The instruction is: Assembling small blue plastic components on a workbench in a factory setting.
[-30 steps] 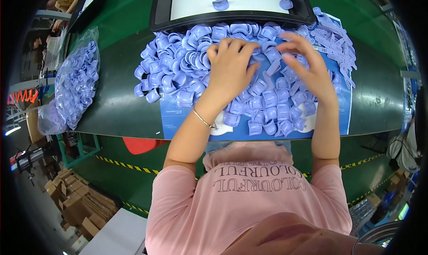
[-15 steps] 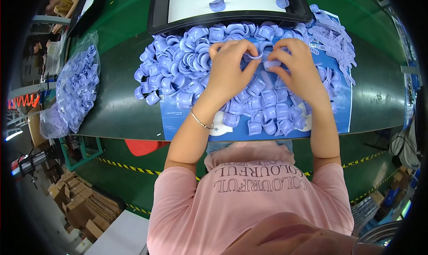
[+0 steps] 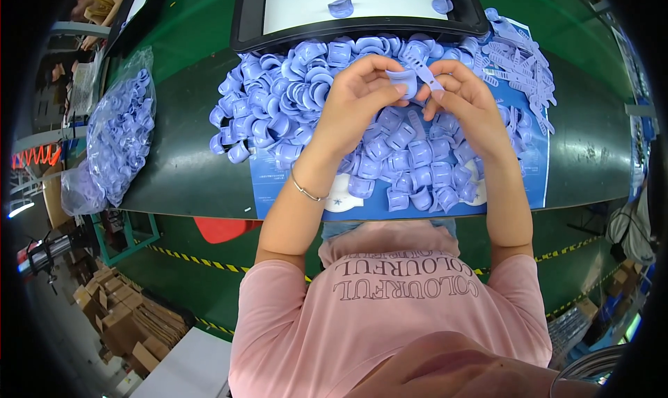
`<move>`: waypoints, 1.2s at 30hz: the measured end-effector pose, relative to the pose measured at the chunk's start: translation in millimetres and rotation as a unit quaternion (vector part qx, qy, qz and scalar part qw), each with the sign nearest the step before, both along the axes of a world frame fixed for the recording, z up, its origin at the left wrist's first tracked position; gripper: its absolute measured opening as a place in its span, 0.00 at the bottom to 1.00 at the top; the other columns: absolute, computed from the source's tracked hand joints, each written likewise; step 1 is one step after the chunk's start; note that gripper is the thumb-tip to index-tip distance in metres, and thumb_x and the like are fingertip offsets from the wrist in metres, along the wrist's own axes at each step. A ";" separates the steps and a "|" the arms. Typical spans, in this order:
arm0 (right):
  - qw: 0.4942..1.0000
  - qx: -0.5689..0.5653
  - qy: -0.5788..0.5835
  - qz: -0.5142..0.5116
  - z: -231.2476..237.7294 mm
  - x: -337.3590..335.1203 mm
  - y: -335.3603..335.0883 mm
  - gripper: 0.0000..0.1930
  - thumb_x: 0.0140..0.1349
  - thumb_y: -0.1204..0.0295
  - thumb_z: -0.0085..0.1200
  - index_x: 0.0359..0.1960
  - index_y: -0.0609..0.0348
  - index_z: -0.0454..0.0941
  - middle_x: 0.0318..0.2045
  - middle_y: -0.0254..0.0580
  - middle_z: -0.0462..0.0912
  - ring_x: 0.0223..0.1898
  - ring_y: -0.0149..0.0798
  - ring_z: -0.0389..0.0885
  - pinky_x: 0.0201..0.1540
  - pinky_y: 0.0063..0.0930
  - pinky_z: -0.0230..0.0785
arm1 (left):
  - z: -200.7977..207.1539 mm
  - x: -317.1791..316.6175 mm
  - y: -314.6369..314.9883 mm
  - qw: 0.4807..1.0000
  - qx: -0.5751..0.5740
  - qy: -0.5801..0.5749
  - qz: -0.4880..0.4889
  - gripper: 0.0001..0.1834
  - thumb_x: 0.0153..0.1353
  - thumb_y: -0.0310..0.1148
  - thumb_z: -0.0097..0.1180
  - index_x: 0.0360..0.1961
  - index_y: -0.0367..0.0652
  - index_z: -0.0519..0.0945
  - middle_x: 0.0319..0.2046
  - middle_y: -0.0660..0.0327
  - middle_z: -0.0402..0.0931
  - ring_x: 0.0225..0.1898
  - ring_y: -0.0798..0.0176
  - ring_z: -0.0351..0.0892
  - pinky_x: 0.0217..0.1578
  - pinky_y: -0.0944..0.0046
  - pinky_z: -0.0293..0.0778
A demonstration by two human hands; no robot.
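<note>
My left hand (image 3: 353,100) pinches a curved lavender plastic piece (image 3: 401,83) by its edge, thumb on the near side. In my right hand (image 3: 465,100), a perforated lavender strap (image 3: 426,76) is gripped between thumb and fingers. The strap meets or overlaps the curved piece between the hands; whether they are joined I cannot tell. Both hands are over a large heap of similar curved pieces (image 3: 268,95). Nearer to me, more curved pieces (image 3: 419,152) lie on a blue printed sheet (image 3: 278,182). To the right is a pile of loose perforated straps (image 3: 522,60).
A black-rimmed tray (image 3: 362,35) with a white bottom stands beyond the heap, two lavender pieces in it. A clear plastic bag (image 3: 120,137) full of lavender pieces sits at the left. Below the dark table (image 3: 591,147) a red stool (image 3: 224,229) partly shows.
The curved piece and strap have come up into clearer view between my hands. My right hand has turned and now holds the strap slanting toward the curved piece.
</note>
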State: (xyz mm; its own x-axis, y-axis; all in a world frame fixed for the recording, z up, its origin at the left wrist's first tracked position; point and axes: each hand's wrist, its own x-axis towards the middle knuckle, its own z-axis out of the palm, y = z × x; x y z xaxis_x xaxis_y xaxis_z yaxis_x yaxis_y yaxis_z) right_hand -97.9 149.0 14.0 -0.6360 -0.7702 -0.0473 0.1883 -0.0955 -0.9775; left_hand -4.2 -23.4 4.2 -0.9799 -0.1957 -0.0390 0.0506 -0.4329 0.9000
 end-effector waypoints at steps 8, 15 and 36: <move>0.996 0.066 0.009 0.055 -1.1 -2.4 0.9 0.11 0.66 0.66 0.49 0.42 0.61 0.73 0.27 0.38 0.80 0.29 0.28 0.78 0.36 0.21 0.70 | 4.7 -0.9 5.7 1.000 0.006 0.011 -0.019 0.13 0.61 0.24 0.51 0.48 0.39 0.73 0.44 0.60 0.71 0.43 0.67 0.76 0.45 0.65 0.76; 0.998 0.015 -0.018 -0.054 -0.4 -1.5 -2.1 0.11 0.66 0.66 0.49 0.43 0.61 0.71 0.29 0.40 0.81 0.31 0.31 0.80 0.39 0.23 0.71 | -8.2 -3.9 8.5 0.969 -0.213 0.076 0.098 0.17 0.57 0.26 0.59 0.48 0.40 0.73 0.37 0.62 0.76 0.37 0.70 0.77 0.35 0.71 0.72; 0.996 0.077 0.002 0.045 -2.1 5.0 -2.9 0.13 0.68 0.66 0.46 0.33 0.63 0.76 0.13 0.34 0.73 0.13 0.24 0.69 0.16 0.16 0.59 | -2.9 0.9 10.4 0.978 -0.200 -0.004 0.054 0.13 0.56 0.18 0.58 0.44 0.31 0.74 0.37 0.57 0.78 0.37 0.68 0.81 0.34 0.72 0.79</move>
